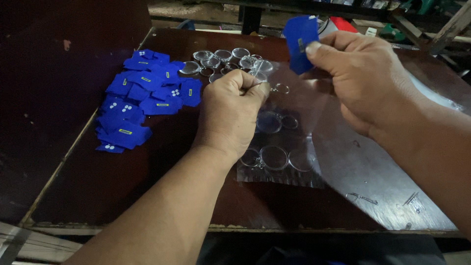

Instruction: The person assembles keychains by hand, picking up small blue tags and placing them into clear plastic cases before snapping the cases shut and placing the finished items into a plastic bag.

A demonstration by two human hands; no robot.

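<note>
My right hand (pixel 363 78) pinches a small blue card (pixel 299 41) between thumb and fingers, held above the dark wooden table (pixel 122 196). My left hand (pixel 233 110) is closed on a thin metal key ring (pixel 279 88) that sticks out by its thumb. Under both hands lies a clear plastic sheet (pixel 304 147) with several round clear discs (pixel 274 157) on it. A heap of blue cards (pixel 142 98) with small yellow and white marks lies to the left of my left hand.
More clear round discs (pixel 223 59) are grouped at the table's far side. Small metal bits (pixel 363 198) lie near the front right. A raised dark board (pixel 49 98) borders the table on the left. Clutter and a red object (pixel 343 23) sit beyond the far edge.
</note>
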